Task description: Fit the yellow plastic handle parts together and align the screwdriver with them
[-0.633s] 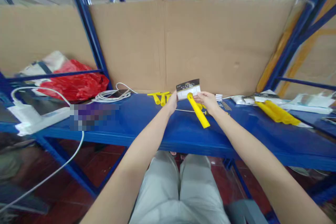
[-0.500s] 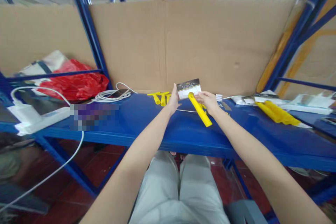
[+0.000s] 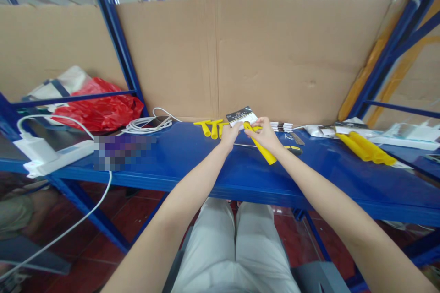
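Cardboard panel (image 3: 275, 55): it stands behind the blue counter (image 3: 172, 165), with a vertical crease to the left of the hands.
Yellow handle (image 3: 266, 152): over the middle of the counter, wide end slanting toward the person's lap; fingers cover part of its upper end.
Right hand (image 3: 267, 135): grasping the yellow handle near its top; from here the fingertips blend with the yellow.
Left hand (image 3: 229, 136): up against the card's lower edge, fingers mostly out of sight; I cannot tell whether it pinches card, handle or both.
Card (image 3: 241, 115): black and white, tilted, its print too small to read, lower part covered.
T-shaped yellow pieces (image 3: 214, 129): three to the left, the nearest partly behind the left hand.
Screwdriver grip (image 3: 294, 149): peeks out past the right wrist; a thin rod (image 3: 244, 145) shows between the hands, any join hidden.
Blurred patch (image 3: 123, 151): pixelated, unreadable.
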`<state>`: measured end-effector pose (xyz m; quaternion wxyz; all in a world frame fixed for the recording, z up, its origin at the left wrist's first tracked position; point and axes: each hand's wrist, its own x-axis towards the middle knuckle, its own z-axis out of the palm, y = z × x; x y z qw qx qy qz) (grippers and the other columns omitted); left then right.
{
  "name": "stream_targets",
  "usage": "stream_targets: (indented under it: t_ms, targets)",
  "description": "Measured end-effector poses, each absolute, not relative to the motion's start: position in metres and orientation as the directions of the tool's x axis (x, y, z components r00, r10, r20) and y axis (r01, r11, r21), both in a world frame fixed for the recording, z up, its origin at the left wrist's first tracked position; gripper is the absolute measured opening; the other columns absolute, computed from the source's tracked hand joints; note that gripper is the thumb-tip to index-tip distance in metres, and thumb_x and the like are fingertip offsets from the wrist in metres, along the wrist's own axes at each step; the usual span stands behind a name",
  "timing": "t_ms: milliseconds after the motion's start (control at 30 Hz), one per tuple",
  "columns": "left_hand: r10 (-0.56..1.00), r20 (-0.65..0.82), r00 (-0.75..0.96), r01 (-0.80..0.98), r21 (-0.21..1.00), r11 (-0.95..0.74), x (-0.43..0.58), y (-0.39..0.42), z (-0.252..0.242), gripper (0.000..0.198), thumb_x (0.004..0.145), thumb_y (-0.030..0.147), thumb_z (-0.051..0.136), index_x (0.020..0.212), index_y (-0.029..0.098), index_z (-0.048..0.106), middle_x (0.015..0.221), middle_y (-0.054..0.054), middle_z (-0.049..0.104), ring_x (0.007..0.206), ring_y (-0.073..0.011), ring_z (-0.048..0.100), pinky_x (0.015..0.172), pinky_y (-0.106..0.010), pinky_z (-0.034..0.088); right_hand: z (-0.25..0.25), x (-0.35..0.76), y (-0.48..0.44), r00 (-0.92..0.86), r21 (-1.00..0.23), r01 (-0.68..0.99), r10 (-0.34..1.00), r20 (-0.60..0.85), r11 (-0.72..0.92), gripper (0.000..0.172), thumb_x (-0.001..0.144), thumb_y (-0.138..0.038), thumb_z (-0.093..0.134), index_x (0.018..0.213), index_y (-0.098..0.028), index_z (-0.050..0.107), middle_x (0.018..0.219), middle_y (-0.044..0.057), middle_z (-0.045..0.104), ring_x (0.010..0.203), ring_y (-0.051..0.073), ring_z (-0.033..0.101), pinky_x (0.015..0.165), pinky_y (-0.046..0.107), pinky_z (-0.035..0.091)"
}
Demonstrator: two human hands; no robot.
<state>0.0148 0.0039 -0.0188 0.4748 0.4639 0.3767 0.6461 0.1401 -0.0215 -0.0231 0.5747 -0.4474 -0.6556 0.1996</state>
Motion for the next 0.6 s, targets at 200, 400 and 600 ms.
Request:
stream_targets:
  t_ms: [200, 400, 600]
  targets:
    - [0.952, 0.256, -0.170, -0.258, 0.920, -0.294, 0.017, 0.004, -0.010, 0.019, 0.069, 0.009, 0.062, 0.087, 0.014, 0.064, 0.089, -0.006, 0.070, 0.093, -0.0203, 0.065, 0.082, -0.031, 0.052, -0.019, 0.141, -0.027, -0.233, -0.354, 0.702, 0.669, 0.706, 0.618, 0.025, 0.073, -0.020, 0.052, 0.097, -0.022, 0.044, 0.092, 0.006, 0.056, 0.083, 0.021, 0.056, 0.076, 0.036, 0.044]
    - [0.926, 0.289, -0.243, -0.186, 0.923, -0.337, 0.016, 0.014, 0.002, 0.044, 0.064, -0.003, 0.059, 0.104, 0.014, 0.056, 0.105, -0.008, 0.065, 0.092, -0.0166, 0.064, 0.084, -0.030, 0.051, -0.008, 0.152, -0.031, -0.378, -0.204, 0.779, 0.704, 0.601, 0.592, 0.024, 0.080, -0.016, 0.048, 0.101, -0.020, 0.056, 0.092, 0.007, 0.057, 0.081, 0.019, 0.057, 0.078, 0.033, 0.045]
    - [0.900, 0.416, -0.129, -0.085, 0.900, -0.428, 0.023, 0.026, 0.011, 0.044, 0.068, 0.005, 0.064, 0.110, 0.018, 0.053, 0.115, -0.009, 0.060, 0.100, -0.0191, 0.061, 0.085, -0.034, 0.050, 0.008, 0.174, -0.032, -0.367, -0.117, 0.847, 0.730, 0.576, 0.518, 0.030, 0.081, -0.013, 0.048, 0.104, -0.020, 0.066, 0.100, 0.009, 0.063, 0.094, 0.021, 0.060, 0.088, 0.033, 0.045]
